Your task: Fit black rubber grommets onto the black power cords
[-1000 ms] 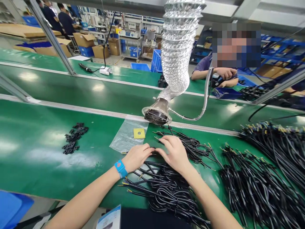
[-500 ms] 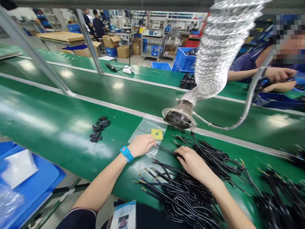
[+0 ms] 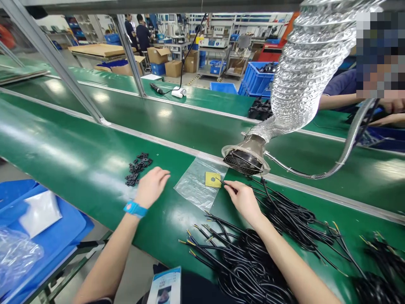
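My right hand [image 3: 242, 198] pinches a black cable [image 3: 225, 183] close to its stripped end. That end points at the yellow square pad [image 3: 209, 179], which has a dark round spot in its middle. Under the pad lies a clear plastic bag [image 3: 193, 190], flat on the green bench. To the left, my left hand [image 3: 153, 185] hovers just beside a small pile of black plastic pieces [image 3: 138, 169], its fingers loosely bent and apart with nothing seen in them. A blue wristband [image 3: 135, 209] is on that wrist. Below my right hand spreads a heap of black cables [image 3: 249, 270].
A fume duct nozzle [image 3: 245, 156] hangs low over the bench behind the pad. More cable bundles [image 3: 291, 215] lie to the right. Blue bins [image 3: 60, 228] stand at the lower left. Across the line, a co-worker's hands [image 3: 394, 109] are partly in view.
My left hand has left the cable and moved left to the black pieces. My right hand has brought the cable's end up to the yellow pad. The view has shifted slightly.
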{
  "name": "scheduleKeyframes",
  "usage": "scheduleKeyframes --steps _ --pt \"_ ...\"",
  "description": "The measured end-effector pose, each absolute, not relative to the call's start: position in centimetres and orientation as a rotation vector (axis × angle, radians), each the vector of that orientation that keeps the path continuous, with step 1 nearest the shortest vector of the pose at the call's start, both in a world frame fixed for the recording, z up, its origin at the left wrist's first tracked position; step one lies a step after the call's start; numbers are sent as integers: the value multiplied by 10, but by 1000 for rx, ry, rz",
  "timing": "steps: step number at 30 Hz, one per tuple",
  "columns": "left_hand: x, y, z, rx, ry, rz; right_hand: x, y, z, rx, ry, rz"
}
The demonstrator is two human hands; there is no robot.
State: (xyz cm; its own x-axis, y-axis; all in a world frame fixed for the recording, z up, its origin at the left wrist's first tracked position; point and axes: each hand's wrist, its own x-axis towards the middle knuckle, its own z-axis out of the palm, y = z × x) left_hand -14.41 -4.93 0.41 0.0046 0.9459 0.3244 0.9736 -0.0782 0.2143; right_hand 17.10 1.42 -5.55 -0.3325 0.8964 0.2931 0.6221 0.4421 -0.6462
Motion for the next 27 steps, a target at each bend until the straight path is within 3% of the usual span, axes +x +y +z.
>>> scheduleKeyframes --steps 5,12,20,24,27 --pt "-206 -85 -15 -1921 -2098 -108 169 14 -61 -1352 -2265 395" --pt "-216 -88 -19 -1937 -2130 -103 159 10 -50 -1496 -2657 136" --pt "-227 -82 -8 -1935 -2164 64 172 2 -59 -1363 -2301 225" --pt "-215 -77 0 -1902 -2161 -45 173 1 -58 -1325 -2136 420" --pt "-190 -68 5 -1909 -2196 -386 171 -2 -56 -1268 -2088 553"
